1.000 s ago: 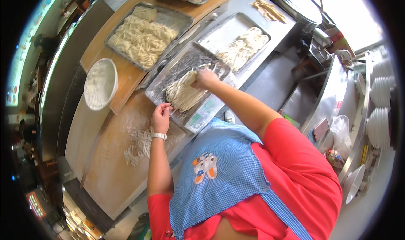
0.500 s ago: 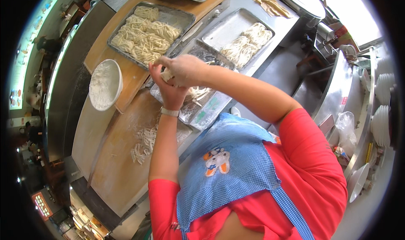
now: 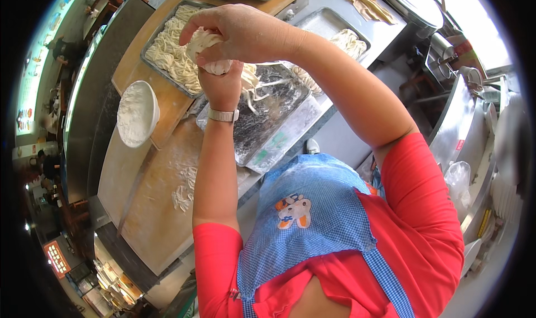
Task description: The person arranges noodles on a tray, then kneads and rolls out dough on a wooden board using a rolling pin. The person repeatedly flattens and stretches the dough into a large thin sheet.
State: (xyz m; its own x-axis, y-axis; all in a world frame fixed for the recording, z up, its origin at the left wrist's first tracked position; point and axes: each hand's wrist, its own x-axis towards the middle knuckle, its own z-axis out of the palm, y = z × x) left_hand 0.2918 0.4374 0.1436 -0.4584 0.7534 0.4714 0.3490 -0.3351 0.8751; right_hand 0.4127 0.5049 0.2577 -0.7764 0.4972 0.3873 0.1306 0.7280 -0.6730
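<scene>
Bundle of noodles (image 3: 211, 53): pale, cream-white, floury strands gathered into a rounded clump, raised in the air above the trays and held between both hands. A few loose strands trail down from the clump toward the tray beneath.

Left hand (image 3: 220, 83): below the clump, fingers curled up around its underside and closed on it. A light-coloured wristband (image 3: 223, 115) sits on this wrist.

Right hand (image 3: 240, 30): above and over the clump, fingers wrapped around its top and left side, closed on it.

Metal tray (image 3: 273, 114): rectangular, dusted with flour, directly under the hands; a few stray noodle strands lie on it.

Second tray (image 3: 167, 53): to the left and further off, filled with heaped pale noodles, resting on a wooden board (image 3: 125, 72).

Third tray (image 3: 324, 30): further right, holding a smaller pile of noodles.

Bowl of flour (image 3: 135, 114): white, round, near the left edge of the wooden board.

Floured worktop (image 3: 156, 206): wooden, lower left, with a small scatter of noodle scraps (image 3: 184, 192) on it.

Clothing: red shirt, blue checked apron (image 3: 312, 217) with a small cartoon patch.
</scene>
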